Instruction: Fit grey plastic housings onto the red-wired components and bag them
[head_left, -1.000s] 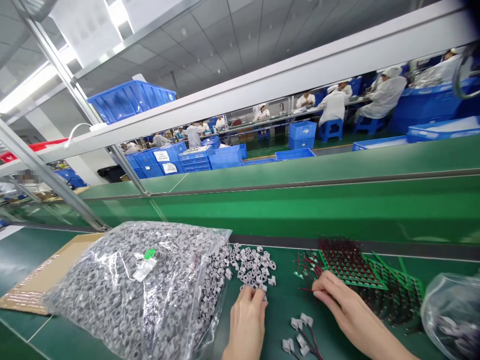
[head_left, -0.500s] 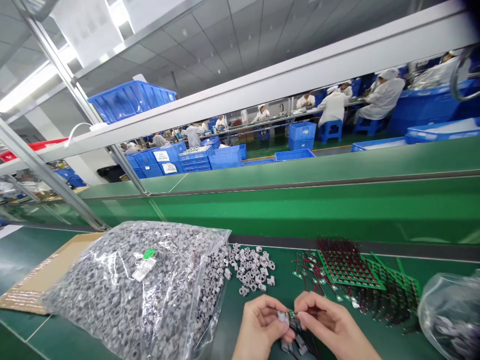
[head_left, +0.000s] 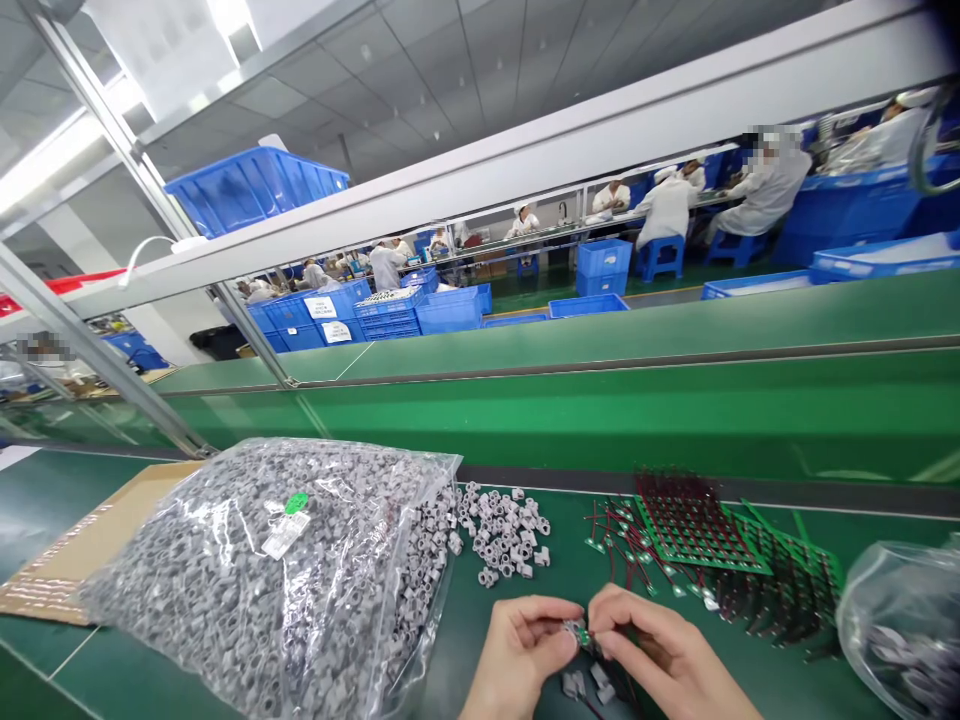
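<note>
Near the bottom edge, my left hand [head_left: 521, 648] pinches a small grey plastic housing [head_left: 571, 627] between thumb and forefinger. Against it sits a small green circuit board [head_left: 584, 636], gripped by the closed fingertips of my right hand [head_left: 664, 645]. The two hands almost meet, and the fingers partly cover both parts. Below them, a few grey pieces with dark wires [head_left: 602, 683] lie on the green table. Loose grey housings [head_left: 510, 530] form a pile beyond my left hand. Past my right hand lie loose wired boards [head_left: 634, 545] and green board panels [head_left: 701, 530] with dark red wires.
A big clear bag of grey housings [head_left: 262, 570] fills the left, over a cardboard sheet [head_left: 112, 540]. A clear bag [head_left: 904, 630] with grey parts stands at the right edge. Behind runs a green conveyor [head_left: 600, 355] under a metal rail; co-workers in white sit farther off.
My left fingers have shifted slightly around the grey housing, and the green board shows more beside it. The view has tilted a little; the bags and piles stay put.
</note>
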